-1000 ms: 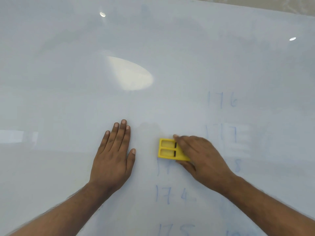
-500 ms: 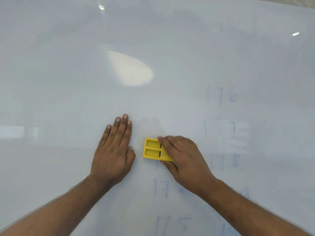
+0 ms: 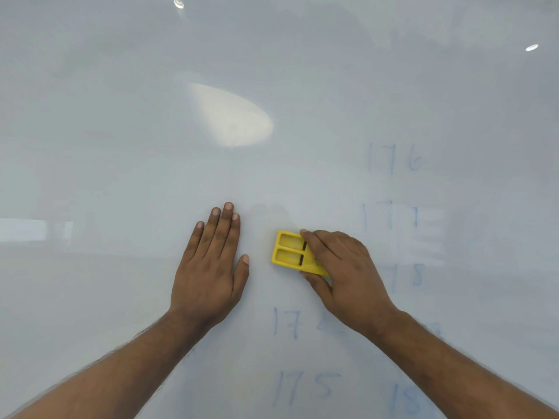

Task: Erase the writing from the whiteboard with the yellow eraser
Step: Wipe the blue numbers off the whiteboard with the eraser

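eraser [image 3: 292,252] shifted right, lengthwise sideways

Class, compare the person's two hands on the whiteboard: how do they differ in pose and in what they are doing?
The left hand lies flat with straight fingers, palm down; the right hand has curled fingers. The left hand holds nothing; the right hand grips the yellow plastic eraser. Faint blue numbers lie around the right hand; none show beside the left hand. Both hands rest on the glossy white whiteboard.
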